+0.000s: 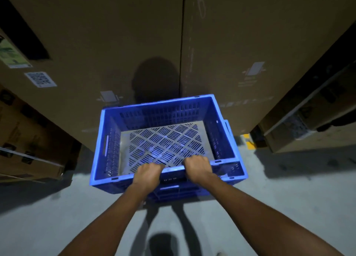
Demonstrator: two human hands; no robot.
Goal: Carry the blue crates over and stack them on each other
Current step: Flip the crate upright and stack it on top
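An empty blue slotted crate (107,140) fills the middle of the view, its perforated floor pale under the light. It sits slightly askew over a second blue crate (236,170), whose rim and corner stick out at the right and below. My left hand (148,174) and my right hand (198,168) are both curled over the top crate's near rim, side by side. Whether the top crate rests fully on the lower one I cannot tell.
Tall brown cardboard boxes (119,44) rise directly behind the crates. More cartons (28,140) stand at the left and cartons (308,121) at the right. Grey concrete floor (289,198) lies under my arms, with a yellow floor mark (247,138) at the right.
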